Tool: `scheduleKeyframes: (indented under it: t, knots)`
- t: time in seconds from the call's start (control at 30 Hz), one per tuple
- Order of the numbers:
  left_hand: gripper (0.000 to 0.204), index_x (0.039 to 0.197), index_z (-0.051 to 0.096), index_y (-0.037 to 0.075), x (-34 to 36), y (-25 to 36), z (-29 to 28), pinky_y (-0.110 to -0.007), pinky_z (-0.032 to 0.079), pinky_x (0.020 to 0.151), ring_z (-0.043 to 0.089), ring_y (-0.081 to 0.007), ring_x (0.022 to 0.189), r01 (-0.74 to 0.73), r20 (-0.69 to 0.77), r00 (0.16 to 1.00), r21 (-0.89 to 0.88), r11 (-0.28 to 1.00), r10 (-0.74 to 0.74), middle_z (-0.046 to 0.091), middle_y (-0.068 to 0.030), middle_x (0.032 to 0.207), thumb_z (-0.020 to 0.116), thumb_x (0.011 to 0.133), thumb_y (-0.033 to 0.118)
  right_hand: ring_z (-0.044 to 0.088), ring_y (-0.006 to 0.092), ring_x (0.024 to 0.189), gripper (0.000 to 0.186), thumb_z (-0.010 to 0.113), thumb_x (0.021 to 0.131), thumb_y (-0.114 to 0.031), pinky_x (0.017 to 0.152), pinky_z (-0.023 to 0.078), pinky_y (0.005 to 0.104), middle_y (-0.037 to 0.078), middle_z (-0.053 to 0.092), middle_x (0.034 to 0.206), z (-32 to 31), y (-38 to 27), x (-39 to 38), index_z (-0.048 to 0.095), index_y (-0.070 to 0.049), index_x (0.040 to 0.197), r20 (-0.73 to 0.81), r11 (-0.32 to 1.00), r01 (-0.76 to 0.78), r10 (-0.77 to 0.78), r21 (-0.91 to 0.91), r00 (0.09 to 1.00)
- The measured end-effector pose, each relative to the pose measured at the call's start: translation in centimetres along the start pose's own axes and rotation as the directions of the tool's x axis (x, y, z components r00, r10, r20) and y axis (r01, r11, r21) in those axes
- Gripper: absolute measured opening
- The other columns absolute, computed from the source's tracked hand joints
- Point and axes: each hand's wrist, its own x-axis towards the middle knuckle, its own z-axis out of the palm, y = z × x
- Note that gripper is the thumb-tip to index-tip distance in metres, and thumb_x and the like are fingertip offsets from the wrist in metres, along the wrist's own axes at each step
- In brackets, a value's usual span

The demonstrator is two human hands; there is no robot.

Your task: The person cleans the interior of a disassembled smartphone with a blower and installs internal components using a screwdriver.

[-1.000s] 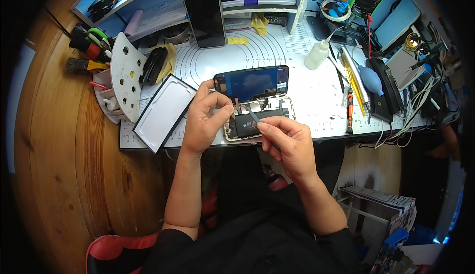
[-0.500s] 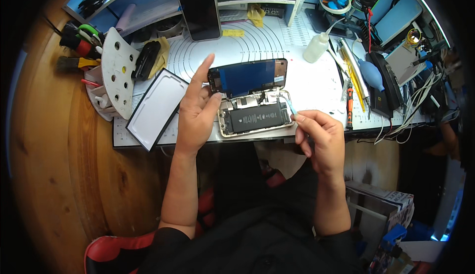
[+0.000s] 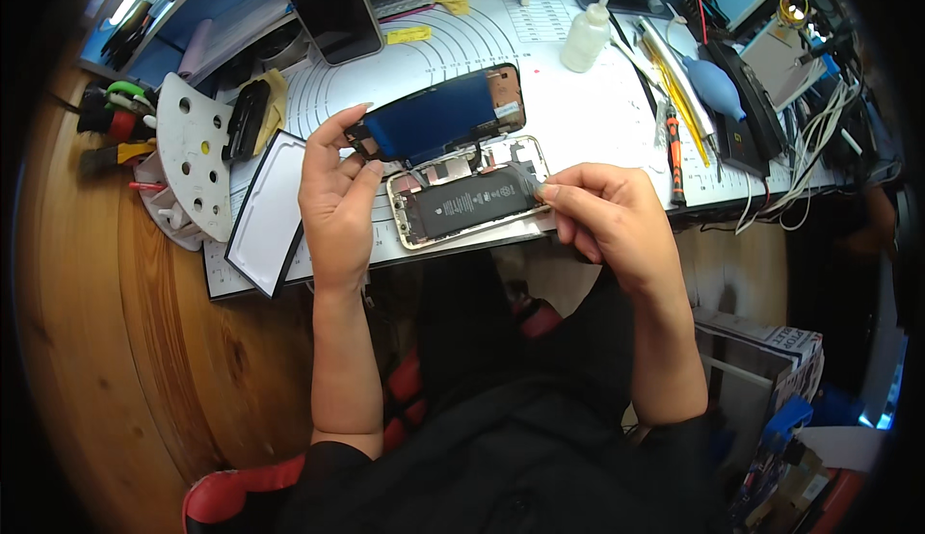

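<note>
An opened phone body (image 3: 470,199) lies near the desk's front edge, its black battery (image 3: 472,204) exposed. Its screen assembly (image 3: 434,118) is lifted along the far side, inner face showing, and a dark flex cable (image 3: 476,156) runs between the two. My left hand (image 3: 337,211) grips the screen's left end between thumb and fingers. My right hand (image 3: 612,214) is closed in a pinch at the battery's right end, over the body's rim. Whatever is between those fingertips is hidden or too small to make out.
Left of the phone lies a white tray (image 3: 265,211), beside a perforated tool holder (image 3: 193,139). Another phone (image 3: 330,9) leans at the back. A dropper bottle (image 3: 586,40), a screwdriver (image 3: 675,158), a blue air blower (image 3: 715,89) and tangled cables (image 3: 809,139) occupy the right.
The view has shifted and tilted. My right fingertips have come in against the battery's right end; the thin light-blue tool seen in them before no longer shows. My left hand keeps its grip on the screen.
</note>
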Motion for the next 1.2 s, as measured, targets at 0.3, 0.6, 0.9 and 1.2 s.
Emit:
scheduleKeyframes:
  t: [0.3, 0.6, 0.9, 1.2]
  knots:
    - [0.051, 0.142, 0.050, -0.001, 0.13, -0.31, 0.05, -0.029, 0.048, 0.102, 0.062, -0.0160, 0.115, -0.023, -0.023, 0.999, 0.023, 0.999, 0.023, 0.055, -0.0121, 0.132, 0.050, 0.094, -0.017, 0.044, 0.0012, 0.045, 0.016, 0.071, 0.097, -0.014, 0.042, 0.029, 0.0191, 0.001, 0.064, 0.065, 0.26, 0.23, 0.65, 0.076, 0.001, 0.099, 0.000, 1.000, 0.006, -0.006, -0.031, 1.000]
    - [0.055, 0.146, 0.047, -0.002, 0.05, -0.29, -0.09, -0.033, 0.045, 0.108, 0.059, -0.0185, 0.120, -0.007, -0.025, 1.000, 0.009, 1.000, 0.007, 0.056, -0.0138, 0.134, 0.053, 0.093, -0.016, 0.043, 0.0011, 0.045, 0.016, 0.071, 0.097, -0.016, 0.042, 0.029, 0.0190, 0.001, 0.063, 0.065, 0.37, 0.36, 0.81, 0.076, 0.000, 0.098, 0.006, 0.998, 0.012, -0.012, -0.056, 1.000]
    - [0.055, 0.146, 0.047, -0.002, 0.06, -0.24, -0.08, -0.033, 0.045, 0.108, 0.059, -0.0184, 0.121, -0.009, -0.021, 1.000, 0.008, 1.000, 0.009, 0.056, -0.0144, 0.135, 0.053, 0.093, -0.016, 0.044, 0.0009, 0.045, 0.017, 0.071, 0.098, -0.016, 0.042, 0.029, 0.0190, 0.000, 0.063, 0.064, 0.40, 0.46, 0.93, 0.076, 0.000, 0.097, 0.011, 0.998, 0.023, -0.022, -0.062, 1.000]
    - [0.055, 0.145, 0.048, -0.002, 0.07, -0.28, -0.10, -0.033, 0.046, 0.108, 0.059, -0.0185, 0.120, -0.009, -0.024, 1.000, 0.010, 1.000, 0.009, 0.055, -0.0143, 0.135, 0.053, 0.093, -0.017, 0.044, 0.0010, 0.045, 0.017, 0.071, 0.097, -0.015, 0.042, 0.030, 0.0190, 0.001, 0.064, 0.065, 0.49, 0.49, 0.98, 0.076, 0.002, 0.098, 0.016, 0.997, 0.024, -0.023, -0.071, 1.000]
